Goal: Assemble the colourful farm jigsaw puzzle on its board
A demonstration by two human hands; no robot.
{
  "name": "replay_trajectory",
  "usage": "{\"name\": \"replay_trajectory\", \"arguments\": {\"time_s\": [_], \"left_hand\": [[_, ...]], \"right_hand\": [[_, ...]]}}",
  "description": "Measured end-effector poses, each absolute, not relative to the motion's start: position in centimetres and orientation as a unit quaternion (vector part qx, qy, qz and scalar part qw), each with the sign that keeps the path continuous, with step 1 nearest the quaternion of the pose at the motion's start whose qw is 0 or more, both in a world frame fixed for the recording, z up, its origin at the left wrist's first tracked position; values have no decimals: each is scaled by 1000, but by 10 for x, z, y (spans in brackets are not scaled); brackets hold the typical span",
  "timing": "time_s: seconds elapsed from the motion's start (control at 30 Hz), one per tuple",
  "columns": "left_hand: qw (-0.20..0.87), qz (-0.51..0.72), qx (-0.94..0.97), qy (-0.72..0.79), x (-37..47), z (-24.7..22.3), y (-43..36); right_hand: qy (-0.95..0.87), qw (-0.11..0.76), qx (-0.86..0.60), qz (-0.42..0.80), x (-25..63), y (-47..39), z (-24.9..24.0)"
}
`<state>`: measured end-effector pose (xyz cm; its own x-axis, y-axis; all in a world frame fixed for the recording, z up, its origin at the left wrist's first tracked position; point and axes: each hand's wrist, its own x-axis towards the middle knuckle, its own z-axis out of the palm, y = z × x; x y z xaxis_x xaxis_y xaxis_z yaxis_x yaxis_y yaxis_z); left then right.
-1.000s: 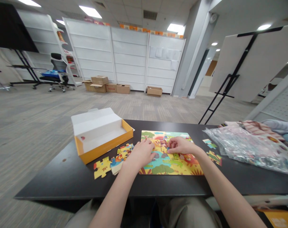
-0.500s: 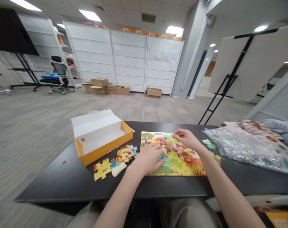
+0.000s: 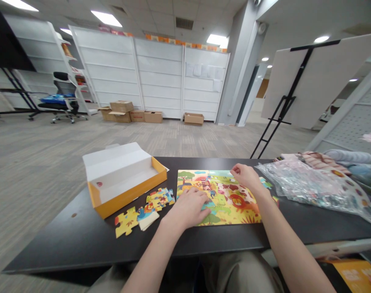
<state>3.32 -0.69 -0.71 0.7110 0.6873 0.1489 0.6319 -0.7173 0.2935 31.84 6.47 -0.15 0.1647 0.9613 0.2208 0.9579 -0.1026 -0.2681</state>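
A colourful animal picture puzzle (image 3: 226, 215) lies flat on the black table, with a lion and a spotted cow showing. My left hand (image 3: 189, 206) rests palm down over its left part, fingers stretched out. At the far edge, toward the right, my right hand (image 3: 245, 177) has its fingers curled and tips together; whatever they pinch is hidden. Loose puzzle pieces (image 3: 126, 221) lie left of the picture, some overlapping. Beyond my right wrist, a blue-green piece (image 3: 266, 183) is partly covered by my arm.
An open yellow box (image 3: 133, 194) with a white inside stands at the table's left. Clear plastic bags (image 3: 313, 189) and folded fabric (image 3: 319, 160) are heaped on the right. A board on a black easel (image 3: 284, 108) stands behind the table.
The view has shifted slightly to the right. My right hand has moved a little rightward along the puzzle's far edge, while my left hand stays resting on the picture.
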Motion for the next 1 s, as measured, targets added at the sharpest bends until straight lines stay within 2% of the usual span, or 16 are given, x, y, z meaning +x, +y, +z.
{"name": "replay_trajectory", "arguments": {"time_s": [0.27, 0.4, 0.53, 0.73, 0.9, 1.0], "left_hand": [[94, 135, 917, 363, 23, -2, -6], [93, 136, 868, 468, -21, 9, -1], [102, 83, 813, 567, -68, 14, -3], [96, 54, 793, 599, -84, 9, -8], [102, 124, 805, 571, -75, 11, -8], [86, 200, 828, 516, -57, 16, -8]], "right_hand": [[-702, 162, -694, 18, 317, 73, -18], [-702, 167, -692, 13, 317, 74, -19], [-704, 170, -689, 8, 314, 72, -17], [-703, 171, -691, 15, 304, 67, -12], [-719, 227, -654, 59, 289, 62, -6], [-751, 289, -567, 175, 273, 56, -3]]}}
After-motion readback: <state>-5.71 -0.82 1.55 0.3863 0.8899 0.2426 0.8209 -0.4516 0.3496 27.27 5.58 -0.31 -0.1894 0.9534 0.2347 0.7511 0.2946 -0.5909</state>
